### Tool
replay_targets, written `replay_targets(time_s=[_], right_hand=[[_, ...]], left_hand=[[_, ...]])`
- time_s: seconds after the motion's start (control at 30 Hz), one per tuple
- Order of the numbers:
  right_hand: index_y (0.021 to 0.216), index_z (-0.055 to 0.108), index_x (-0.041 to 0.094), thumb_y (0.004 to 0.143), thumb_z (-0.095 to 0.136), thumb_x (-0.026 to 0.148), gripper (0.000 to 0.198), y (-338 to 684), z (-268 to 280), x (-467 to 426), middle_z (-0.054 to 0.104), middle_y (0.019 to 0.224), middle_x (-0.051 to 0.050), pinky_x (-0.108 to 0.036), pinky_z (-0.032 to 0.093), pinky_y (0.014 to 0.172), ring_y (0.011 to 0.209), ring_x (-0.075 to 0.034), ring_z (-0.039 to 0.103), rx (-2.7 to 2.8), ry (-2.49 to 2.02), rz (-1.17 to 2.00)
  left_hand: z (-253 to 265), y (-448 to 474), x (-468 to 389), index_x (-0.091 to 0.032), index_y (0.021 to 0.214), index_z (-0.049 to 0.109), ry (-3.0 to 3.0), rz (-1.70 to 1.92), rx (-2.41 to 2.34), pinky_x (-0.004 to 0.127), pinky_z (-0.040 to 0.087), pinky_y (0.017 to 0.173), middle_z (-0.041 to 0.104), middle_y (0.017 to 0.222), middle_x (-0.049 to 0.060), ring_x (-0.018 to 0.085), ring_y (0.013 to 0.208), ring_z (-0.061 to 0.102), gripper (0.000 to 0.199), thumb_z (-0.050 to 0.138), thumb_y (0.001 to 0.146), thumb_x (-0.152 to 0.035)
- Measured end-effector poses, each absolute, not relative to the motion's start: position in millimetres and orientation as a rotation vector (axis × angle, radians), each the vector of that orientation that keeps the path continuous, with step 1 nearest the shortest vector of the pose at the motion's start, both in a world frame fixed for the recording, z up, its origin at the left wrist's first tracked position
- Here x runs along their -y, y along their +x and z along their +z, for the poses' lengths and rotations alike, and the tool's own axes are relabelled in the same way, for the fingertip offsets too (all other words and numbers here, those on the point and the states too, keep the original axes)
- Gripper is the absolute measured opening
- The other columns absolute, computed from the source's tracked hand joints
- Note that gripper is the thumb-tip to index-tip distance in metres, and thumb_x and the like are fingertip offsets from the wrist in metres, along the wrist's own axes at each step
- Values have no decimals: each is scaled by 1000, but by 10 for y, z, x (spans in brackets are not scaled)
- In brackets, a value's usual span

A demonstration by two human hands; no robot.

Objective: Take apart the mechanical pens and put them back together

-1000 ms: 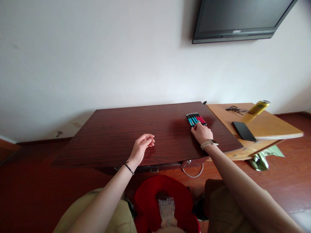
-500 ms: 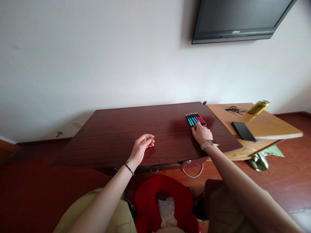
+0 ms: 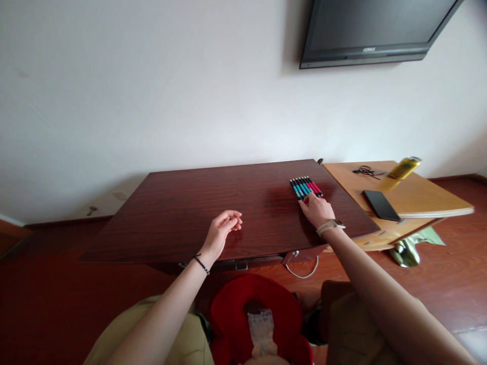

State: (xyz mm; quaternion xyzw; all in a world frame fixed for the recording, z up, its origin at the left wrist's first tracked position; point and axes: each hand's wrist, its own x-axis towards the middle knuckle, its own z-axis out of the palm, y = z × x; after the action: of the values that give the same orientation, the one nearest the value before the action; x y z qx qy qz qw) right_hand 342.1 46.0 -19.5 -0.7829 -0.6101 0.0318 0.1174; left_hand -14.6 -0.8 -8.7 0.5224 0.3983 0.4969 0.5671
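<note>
A row of several pens (image 3: 300, 187), teal at the left and pink at the right, lies side by side on the dark red-brown table (image 3: 190, 203) near its right end. My right hand (image 3: 317, 209), with a light-strapped watch on the wrist, is closed at the near ends of the pens. Its fingers curl over those ends and partly hide them; its grip seems to be on one pen. Over the table's front middle hovers my left hand (image 3: 225, 226), fingers bent and pressed together, with nothing visible in them. A dark bracelet circles that wrist.
At the right stands a light wooden table (image 3: 437, 195) with a black phone (image 3: 381, 205), a yellow can (image 3: 406, 168) and a black cable (image 3: 367, 171). A television (image 3: 380, 30) hangs on the wall. A red stool seat (image 3: 232, 304) is between my knees.
My right hand has shifted very slightly while staying at the near ends of the pens. My left hand has kept its place and shape.
</note>
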Motion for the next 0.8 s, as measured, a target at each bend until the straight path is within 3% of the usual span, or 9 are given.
replay_targets(time_s=[0.3,0.8], right_hand=[[113,66,17,104,55,45,32,3509,-181,-483,78,100,-16,-37,50,82,96,-33,75,1690,-2350,99],[105,73,18,101,54,44,33,3544,-221,-581,78,102,-17,-38,51,86,99,-33,75,1657,-2378,88]], left_hand=[[-77,-139,14,-18,105,76,1250,1159,-942,32,48,79,72,94,7,18,82,63,23,74,90,-35],[-85,-144,19,-18,105,76,1259,1153,-948,32,48,79,72,94,7,18,82,64,23,75,89,-35]])
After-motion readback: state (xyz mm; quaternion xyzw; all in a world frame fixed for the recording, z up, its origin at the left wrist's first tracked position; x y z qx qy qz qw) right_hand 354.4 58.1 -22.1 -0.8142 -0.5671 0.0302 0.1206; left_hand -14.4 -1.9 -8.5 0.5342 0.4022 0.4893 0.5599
